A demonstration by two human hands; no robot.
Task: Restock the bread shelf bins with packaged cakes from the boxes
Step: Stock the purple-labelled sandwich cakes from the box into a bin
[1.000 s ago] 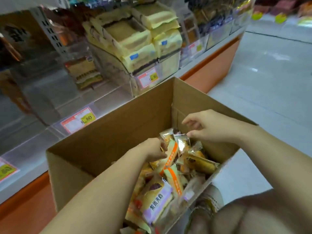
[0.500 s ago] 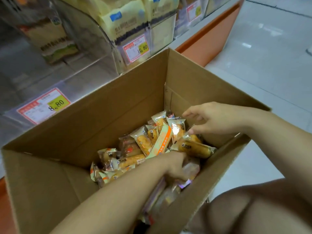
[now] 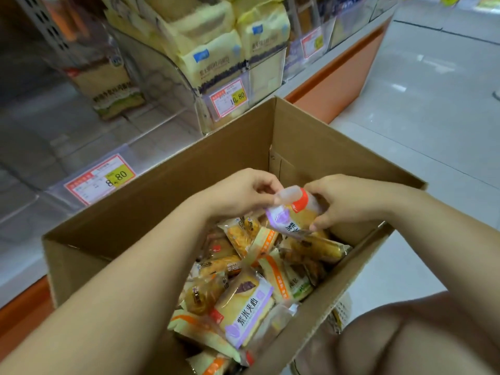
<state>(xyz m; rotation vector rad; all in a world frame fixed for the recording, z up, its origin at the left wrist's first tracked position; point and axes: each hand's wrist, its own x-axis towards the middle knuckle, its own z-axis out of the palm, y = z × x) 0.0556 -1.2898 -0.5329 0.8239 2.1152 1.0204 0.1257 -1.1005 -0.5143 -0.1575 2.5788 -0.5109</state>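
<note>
An open cardboard box (image 3: 167, 201) stands in front of me, holding several mixed wrapped cakes (image 3: 243, 307). Both hands are over the box's far side, holding one purple-and-orange wrapped cake (image 3: 290, 212) lifted above the pile. My left hand (image 3: 243, 193) pinches its top left corner. My right hand (image 3: 343, 204) grips its right side with curled fingers. Behind the box a clear shelf bin (image 3: 81, 147) with an 8.80 price tag (image 3: 104, 178) holds a single brown-topped loaf pack (image 3: 108, 85).
The neighbouring bin (image 3: 232, 104), tagged 10.80, is stacked with yellow bread packs (image 3: 216, 47). An orange shelf base (image 3: 338, 85) runs along the grey tiled floor (image 3: 433, 104) on the right. My knee (image 3: 419, 339) is at the lower right beside the box.
My left hand came up out of the pile with a purple-wrapped cake, and my right hand closed on it. The view tilted slightly back toward the shelf.
</note>
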